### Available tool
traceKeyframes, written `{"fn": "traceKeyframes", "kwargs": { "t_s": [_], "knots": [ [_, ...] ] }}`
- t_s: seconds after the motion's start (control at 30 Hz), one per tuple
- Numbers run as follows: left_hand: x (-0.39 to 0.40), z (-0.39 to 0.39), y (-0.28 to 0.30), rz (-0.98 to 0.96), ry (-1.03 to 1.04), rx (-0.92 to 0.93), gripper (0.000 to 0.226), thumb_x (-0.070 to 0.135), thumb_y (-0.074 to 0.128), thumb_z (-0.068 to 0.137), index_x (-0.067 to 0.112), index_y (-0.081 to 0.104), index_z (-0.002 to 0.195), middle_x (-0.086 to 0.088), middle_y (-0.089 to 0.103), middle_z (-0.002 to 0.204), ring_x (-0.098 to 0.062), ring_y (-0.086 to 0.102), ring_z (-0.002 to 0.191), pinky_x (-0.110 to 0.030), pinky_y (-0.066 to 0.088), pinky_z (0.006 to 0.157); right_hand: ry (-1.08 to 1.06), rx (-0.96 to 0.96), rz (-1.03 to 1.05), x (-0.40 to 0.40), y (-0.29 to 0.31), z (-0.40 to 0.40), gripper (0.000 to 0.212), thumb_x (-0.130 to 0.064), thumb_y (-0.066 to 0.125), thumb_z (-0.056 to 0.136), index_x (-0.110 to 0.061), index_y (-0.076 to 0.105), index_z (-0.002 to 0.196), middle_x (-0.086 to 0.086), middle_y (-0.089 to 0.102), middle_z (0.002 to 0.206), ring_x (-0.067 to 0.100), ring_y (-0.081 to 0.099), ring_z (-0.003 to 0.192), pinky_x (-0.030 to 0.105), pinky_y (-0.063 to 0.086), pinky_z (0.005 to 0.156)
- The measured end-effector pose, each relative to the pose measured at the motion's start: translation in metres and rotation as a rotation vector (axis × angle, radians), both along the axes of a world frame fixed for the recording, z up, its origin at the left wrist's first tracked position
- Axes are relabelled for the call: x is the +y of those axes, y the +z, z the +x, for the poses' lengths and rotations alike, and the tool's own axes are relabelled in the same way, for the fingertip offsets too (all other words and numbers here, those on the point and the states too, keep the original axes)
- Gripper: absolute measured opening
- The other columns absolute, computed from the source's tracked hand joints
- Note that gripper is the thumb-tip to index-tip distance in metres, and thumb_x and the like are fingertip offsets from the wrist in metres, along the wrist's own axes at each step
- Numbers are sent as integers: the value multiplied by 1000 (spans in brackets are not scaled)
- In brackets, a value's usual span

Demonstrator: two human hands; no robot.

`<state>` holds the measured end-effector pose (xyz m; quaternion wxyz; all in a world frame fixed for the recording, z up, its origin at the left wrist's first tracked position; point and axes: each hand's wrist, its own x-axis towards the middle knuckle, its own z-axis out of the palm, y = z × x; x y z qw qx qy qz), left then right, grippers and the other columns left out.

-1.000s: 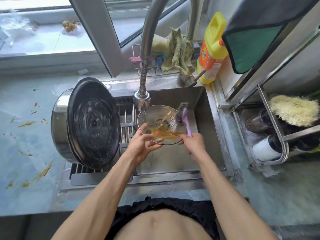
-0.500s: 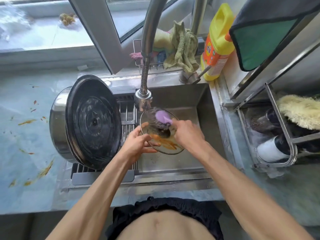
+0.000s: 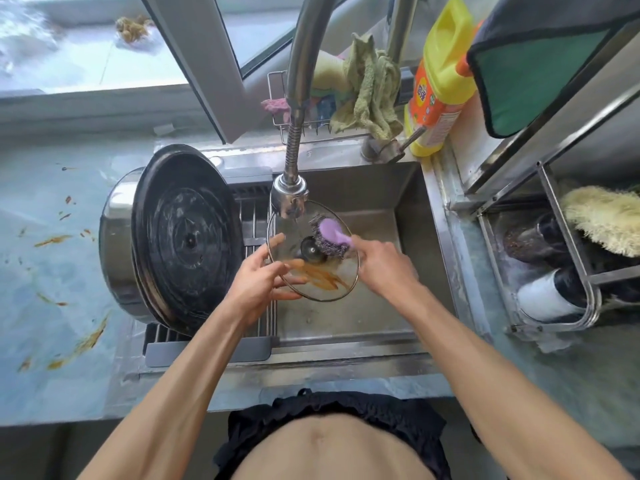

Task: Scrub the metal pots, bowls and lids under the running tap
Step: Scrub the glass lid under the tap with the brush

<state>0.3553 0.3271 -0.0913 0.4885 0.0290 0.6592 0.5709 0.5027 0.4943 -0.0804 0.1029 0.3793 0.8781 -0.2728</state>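
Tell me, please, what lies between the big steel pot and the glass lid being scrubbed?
In the head view, the slatted drying rack spans the gap between the steel pot and the glass lid.

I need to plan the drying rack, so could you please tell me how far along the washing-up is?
In hand: the left hand holds a glass lid under the tap while the right hand scrubs it with a purple-handled scourer. Orange residue remains on the lid. Left: the metal pot on the rack.

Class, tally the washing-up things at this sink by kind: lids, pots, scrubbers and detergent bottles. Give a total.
Lids: 2, glass lid, dark lid
Pots: 1, steel pot
Scrubbers: 1, purple-handled scrubber
Detergent bottles: 1, yellow bottle
Total: 5
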Motion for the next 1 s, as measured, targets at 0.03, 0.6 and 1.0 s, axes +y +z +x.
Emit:
{"fn": "traceKeyframes", "kwargs": {
  "t_s": [0.03, 0.6, 1.0],
  "knots": [
    [0, 1, 0, 4, 19, -7, 58, -7, 44, 100, 28, 45, 146, -16, 77, 108, -31, 76, 83, -31, 59, 52, -17, 8, 2, -2, 2, 0, 49, -17, 46, 94, -41, 49, 136, 14, 68, 111, 38, 64, 97, 41, 50, 73],
    [10, -2, 6, -46, 189, 190, 38, 18, 44, 110, 28, 51, 145, -9, 76, 106, -23, 74, 78, -29, 55, 48, 71, 9, 6, -17, 5, 17, 52, -8, 46, 89, -37, 54, 131, 12, 66, 112, 38, 63, 102, 38, 48, 74],
    [0, -5, 7, -81, 150, 224, 34, 17, 44, 109, 27, 54, 140, -16, 76, 103, -25, 74, 77, -31, 57, 49, -14, -23, 45, -9, -11, 13, 58, -11, 44, 90, -35, 46, 143, 16, 66, 116, 39, 63, 103, 42, 49, 77]
  ]
}}
